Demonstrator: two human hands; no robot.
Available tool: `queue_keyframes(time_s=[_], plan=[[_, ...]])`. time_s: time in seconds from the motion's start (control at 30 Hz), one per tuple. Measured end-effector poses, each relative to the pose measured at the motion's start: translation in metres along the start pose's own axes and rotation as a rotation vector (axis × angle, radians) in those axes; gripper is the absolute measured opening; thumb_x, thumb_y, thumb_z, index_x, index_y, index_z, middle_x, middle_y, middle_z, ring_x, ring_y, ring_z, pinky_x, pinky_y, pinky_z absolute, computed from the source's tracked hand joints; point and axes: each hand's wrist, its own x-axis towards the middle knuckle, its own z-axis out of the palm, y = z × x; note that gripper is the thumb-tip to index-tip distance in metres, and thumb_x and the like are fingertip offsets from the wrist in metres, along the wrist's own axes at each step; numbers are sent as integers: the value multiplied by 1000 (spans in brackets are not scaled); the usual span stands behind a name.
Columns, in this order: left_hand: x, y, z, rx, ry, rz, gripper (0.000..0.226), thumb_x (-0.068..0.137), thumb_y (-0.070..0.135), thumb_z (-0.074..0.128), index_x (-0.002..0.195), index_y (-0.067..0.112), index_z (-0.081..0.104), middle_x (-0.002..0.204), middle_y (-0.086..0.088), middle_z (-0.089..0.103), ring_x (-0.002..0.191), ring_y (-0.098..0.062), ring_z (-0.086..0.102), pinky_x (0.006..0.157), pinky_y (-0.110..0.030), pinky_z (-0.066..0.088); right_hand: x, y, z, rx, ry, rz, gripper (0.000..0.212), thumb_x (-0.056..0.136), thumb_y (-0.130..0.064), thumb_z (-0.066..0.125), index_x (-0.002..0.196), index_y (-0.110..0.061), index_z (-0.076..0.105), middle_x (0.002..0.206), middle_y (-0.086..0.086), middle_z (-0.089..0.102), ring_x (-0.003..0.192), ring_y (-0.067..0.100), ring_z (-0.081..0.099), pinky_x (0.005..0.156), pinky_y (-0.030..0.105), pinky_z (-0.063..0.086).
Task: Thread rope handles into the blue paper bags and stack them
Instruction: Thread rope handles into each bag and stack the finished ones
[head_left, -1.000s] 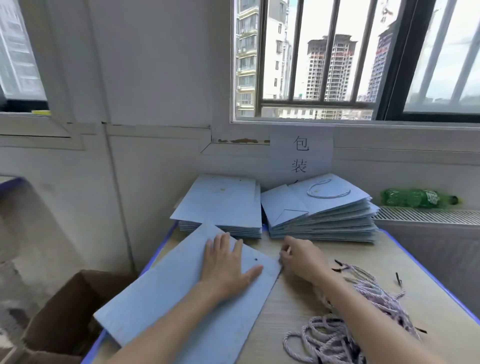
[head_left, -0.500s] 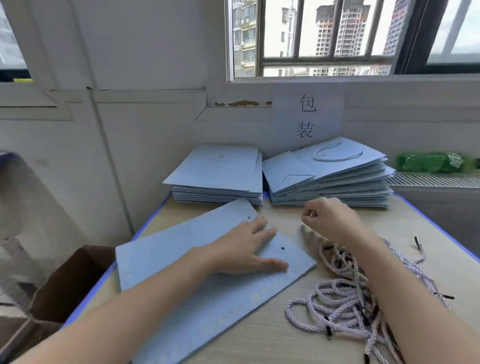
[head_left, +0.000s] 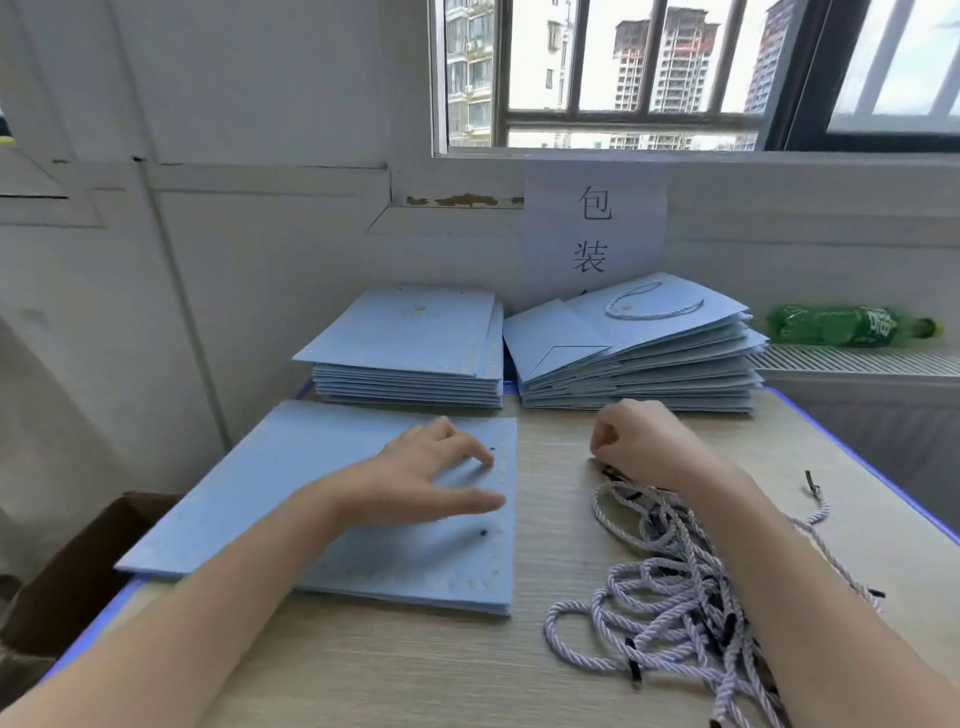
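Left hand (head_left: 426, 470) flat on the blue paper bag (head_left: 291, 499), palm down, fingers spread and relaxed, grasping nothing. Forearm coming in from the lower left, crossing the near edge of the bag. Fingertips near the right edge of the bag, thumb pointing to the right, between two small dark holes (head_left: 484, 532) punched along that edge. Bag lying flat on the wooden table (head_left: 395, 670), its right edge toward the middle of the table, its left corner reaching past the blue table rim.

Right hand (head_left: 641, 441) curled into a loose fist just right of the bag, not touching it, knuckles up, wrist bent a little downward. Fingers clenched over the far end of the pile of rope handles (head_left: 670, 587); impossible to tell for sure whether a rope end is pinched inside, because the fingers hide it. Forearm lying over the pile, coming from the lower right. Ropes twisted, pale lilac and white, with dark tips, tangled on the table near the right of the bag. One single rope piece (head_left: 815, 499) lying apart, farther right.

Behind the hands, against the wall, two stacks: left stack of flat bags (head_left: 415, 348), and right stack of bags (head_left: 639, 358) with a rope handle visible on the top one. Paper sign (head_left: 595, 228) with two characters on the wall above them. Green plastic bottle (head_left: 841, 326) lying on its side on the radiator ledge at the right. Brown cardboard box (head_left: 78, 566) on the floor at the left of the table.
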Motion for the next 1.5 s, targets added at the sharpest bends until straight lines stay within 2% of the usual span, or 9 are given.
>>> queue_keyframes(time_s=[0.1, 0.2, 0.3, 0.67, 0.83, 1.03, 1.23, 1.37, 1.5], plan=[[-5, 16, 14, 242, 132, -52, 78, 68, 82, 36, 128, 32, 42, 115, 9, 33, 112, -10, 33, 108, -37, 26, -6, -23, 3, 199, -25, -189, 17, 87, -7, 56, 83, -20, 65, 74, -13, 59, 73, 8, 56, 61, 13, 44], [-8, 18, 18, 261, 99, -64, 78, 72, 80, 45, 131, 30, 36, 120, 8, 29, 116, -12, 32, 114, -45, 14, -8, -24, 0, 326, 44, -181, 20, 86, -3, 56, 84, -20, 67, 76, -10, 62, 69, 5, 56, 59, 11, 45], [-7, 13, 13, 221, 66, -65, 67, 81, 66, 53, 134, 30, 34, 128, 9, 29, 121, -12, 34, 115, -47, 11, -9, -15, -4, 213, 128, -133, 20, 85, -2, 55, 90, -17, 68, 86, -4, 62, 74, 6, 53, 56, 8, 38], [-6, -4, 7, 61, 33, -30, 69, 87, 63, 43, 145, 29, 26, 155, 13, 20, 144, -4, 9, 119, -43, -2, -19, -26, 0, 105, -130, -239, 6, 80, -28, 71, 81, -25, 65, 82, -15, 60, 68, -3, 50, 53, 9, 36], [-6, -10, 1, 85, 222, 3, 30, 96, 38, 48, 126, 35, 53, 124, 6, 40, 124, -11, 30, 108, -37, 28, -21, -36, -3, 334, 15, -290, 7, 88, -20, 64, 83, -24, 63, 76, -11, 66, 51, -3, 50, 51, 7, 38], [-9, -24, -11, 6, 32, 17, 38, 95, 20, 55, 132, 32, 52, 135, 14, 43, 128, -5, 39, 111, -26, 27, -28, -61, 14, 304, -2, -487, 15, 87, -15, 64, 88, -27, 73, 86, -5, 65, 66, 5, 51, 64, 11, 37], [-14, -19, 0, 80, -39, 48, 55, 99, 30, 45, 149, 26, 26, 158, 12, 13, 143, -1, 7, 117, -24, 1, -33, -72, 26, 250, -53, -530, 15, 89, -14, 62, 94, -21, 74, 92, -1, 62, 68, 0, 51, 67, 9, 36], [-16, -10, 9, 170, -96, 2, 85, 86, 65, 48, 152, 25, 12, 160, 9, -4, 144, -2, -11, 116, -31, -15, -33, -76, 26, 219, -83, -512, 18, 89, -10, 59, 94, -18, 73, 91, -1, 61, 74, 4, 54, 69, 9, 35], [-12, -7, 26, 159, 59, -17, 110, 51, 92, 31, 142, 30, 26, 151, 7, 15, 142, -3, 0, 118, -42, -9, -32, -79, 33, 288, -31, -469, 15, 85, -6, 62, 92, -18, 68, 74, -13, 56, 62, -6, 49, 64, 7, 37]])
